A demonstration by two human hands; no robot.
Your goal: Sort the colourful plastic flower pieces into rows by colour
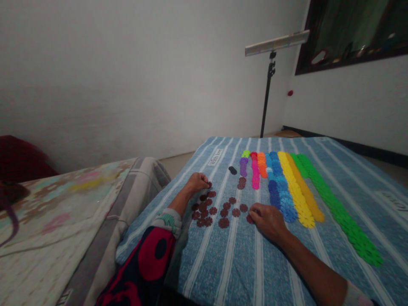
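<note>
Several dark red flower-shaped discs (213, 210) lie scattered on a blue striped cloth (242, 263). My left hand (198, 181) rests at their far left edge, fingers curled over one disc. My right hand (269, 219) lies palm down at the right of the scatter, fingers bent and touching a dark red disc by its fingertips. Behind them run ordered rows of discs: a short dark red stack (241, 183), purple (244, 166), pink (255, 174), orange (262, 165), blue (280, 191), yellow (298, 191), amber (308, 194) and a long green row (338, 210).
A single black disc (232, 170) lies apart near the purple row. A bed with a patterned cover (54, 225) sits at the left, beside the cloth. A light bar on a black stand (269, 76) rises behind the cloth, near a dark-framed window (353, 29).
</note>
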